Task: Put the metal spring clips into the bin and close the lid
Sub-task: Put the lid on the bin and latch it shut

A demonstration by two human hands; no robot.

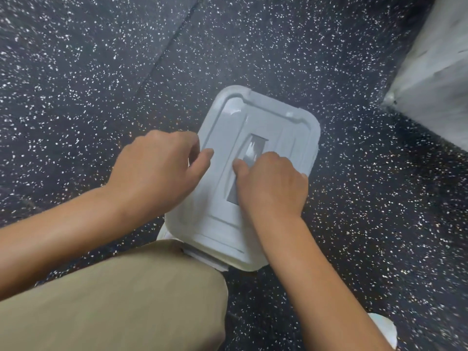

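A white plastic bin stands on the dark speckled floor, covered by its white lid (276,122), so the bin's inside and any metal spring clips are hidden. The lid lies flat over the bin with a recessed grey handle slot (255,148) in its middle. My left hand (157,168) grips the lid's left edge, thumb on top and fingers curled over the rim. My right hand (273,183) rests on the lid's right half, fingers curled down over the right edge, thumb beside the handle slot.
My bent knee in khaki trousers (114,300) fills the lower left, touching the bin's near corner. A white shoe tip (385,328) shows at the lower right. A pale grey block or wall base (435,79) stands at the upper right. Speckled floor (101,72) surrounds the bin.
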